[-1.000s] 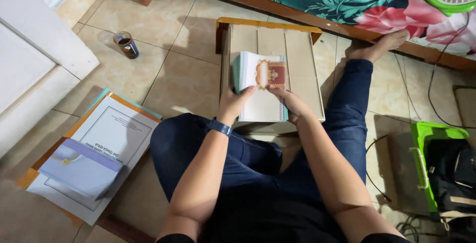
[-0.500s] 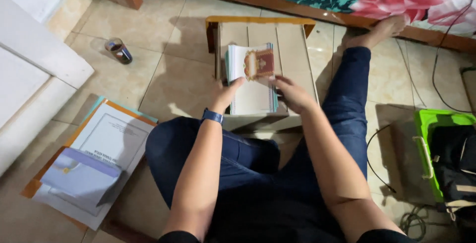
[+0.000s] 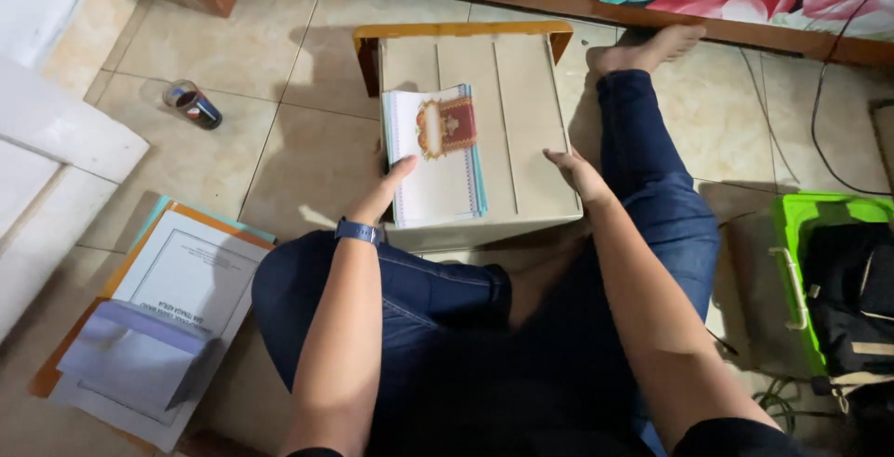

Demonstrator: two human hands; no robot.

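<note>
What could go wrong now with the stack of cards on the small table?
1. Only the left hand touches the stack of cards; the right hand rests apart on the small table, so the loose stack may fan out or slide.
2. The stack lies near the table's left edge, so cards might fall onto the tiled floor.

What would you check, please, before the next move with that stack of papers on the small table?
1. Left hand on the stack of papers: ok, fingers rest at its left edge.
2. Right hand off the stack: ok, it lies open on the small table, apart from the papers.
3. Stack edges squared: not ok, sheets fan out slightly at the right and bottom edges.
4. Stack fully supported: ok, it lies flat on the tabletop.
5. Bare table surface beside the stack: ok, the right half is free.
6. Sheet count or order: cannot tell.
</note>
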